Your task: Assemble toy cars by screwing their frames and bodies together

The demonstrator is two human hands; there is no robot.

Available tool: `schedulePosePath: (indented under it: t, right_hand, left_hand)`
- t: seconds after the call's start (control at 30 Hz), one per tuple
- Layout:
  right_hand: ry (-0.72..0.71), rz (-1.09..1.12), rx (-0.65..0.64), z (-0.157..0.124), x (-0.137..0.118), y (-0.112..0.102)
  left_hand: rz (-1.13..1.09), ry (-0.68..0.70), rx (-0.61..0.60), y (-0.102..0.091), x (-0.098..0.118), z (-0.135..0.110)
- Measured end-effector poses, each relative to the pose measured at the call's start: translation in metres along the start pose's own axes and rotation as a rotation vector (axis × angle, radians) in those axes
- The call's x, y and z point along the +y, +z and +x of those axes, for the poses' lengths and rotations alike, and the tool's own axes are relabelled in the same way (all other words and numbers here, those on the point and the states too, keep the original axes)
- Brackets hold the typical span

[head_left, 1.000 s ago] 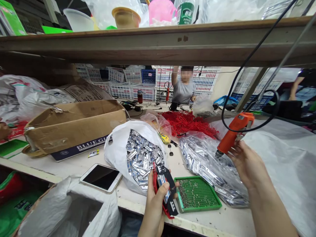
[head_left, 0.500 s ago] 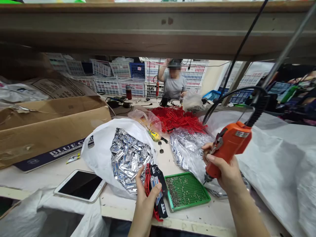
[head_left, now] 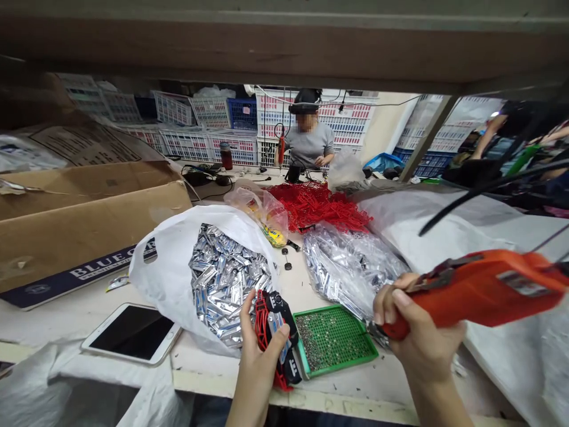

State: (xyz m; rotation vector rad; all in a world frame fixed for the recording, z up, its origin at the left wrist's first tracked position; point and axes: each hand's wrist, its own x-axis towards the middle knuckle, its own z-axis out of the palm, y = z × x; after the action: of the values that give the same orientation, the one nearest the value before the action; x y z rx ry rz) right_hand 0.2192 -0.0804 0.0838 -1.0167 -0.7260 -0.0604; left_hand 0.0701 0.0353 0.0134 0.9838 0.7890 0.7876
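My left hand (head_left: pixel 262 362) grips a red and black plastic assembly (head_left: pixel 288 350) with a silver-blue piece on it, held between thumb and fingers at the front of the table. Wrapped around an orange electric screwdriver (head_left: pixel 484 289) is my right hand (head_left: pixel 422 332). The tool lies almost level, its tip at the right side of a green perforated tray (head_left: pixel 342 372) scattered with small metal screws (head_left: pixel 313 344). Beside my left hand, a white bag (head_left: pixel 166 249) stands open, full of silver-blue pieces (head_left: pixel 224 284). Another clear bag (head_left: pixel 342 261) of silvery pieces lies behind the tray.
A white phone (head_left: pixel 131 333) and a cardboard box (head_left: pixel 89 228) are at the left. Farther back lie red plastic parts (head_left: pixel 315 207), a bag with a yellow item (head_left: pixel 273 231) and a small wheel axle (head_left: pixel 287 259). A shelf (head_left: pixel 267 53) spans overhead. A person (head_left: pixel 309 142) sits opposite.
My right hand has tipped the screwdriver from upright to nearly level, its tip now at the tray. The left hand keeps its hold. The person opposite has lowered a raised arm.
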Motion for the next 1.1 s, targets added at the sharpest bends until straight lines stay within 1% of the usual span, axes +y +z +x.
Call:
schedulePosePath:
  t: [0.1, 0.2, 0.5, 0.63, 0.73, 0.83, 0.9, 1.0, 1.1]
  right_hand:
    - [0.049, 0.019, -0.041, -0.008, 0.019, -0.006]
    - [0.074, 0.024, -0.055, -0.011, 0.029, -0.01]
    - [0.069, -0.039, -0.019, -0.016, 0.034, -0.014]
    - [0.042, -0.037, -0.057, -0.016, 0.037, -0.018]
    - [0.04, -0.042, -0.056, -0.016, 0.038, -0.018]
    - [0.036, -0.04, -0.02, -0.016, 0.035, -0.014]
    - [0.026, -0.032, 0.025, -0.014, 0.028, -0.01]
    - [-0.011, -0.028, 0.117, -0.01, 0.01, -0.001]
    - [-0.062, 0.045, 0.188, -0.009, -0.011, 0.013]
  left_hand:
    - [0.017, 0.027, -0.025, 0.0, 0.001, -0.002]
    - [0.045, 0.032, -0.056, -0.001, 0.001, -0.002]
    - [0.017, -0.009, -0.033, -0.002, 0.0, 0.0]
    - [0.006, -0.037, -0.019, -0.001, 0.001, 0.0]
    - [-0.003, -0.034, -0.017, 0.0, 0.003, -0.001]
    - [-0.016, -0.048, -0.014, 0.002, 0.005, -0.002]
    - [-0.022, -0.058, -0.013, 0.002, 0.005, -0.002]
    - [-0.022, -0.051, -0.016, 0.002, 0.005, -0.001]
    - [-0.029, -0.037, -0.031, 0.001, 0.003, 0.0]
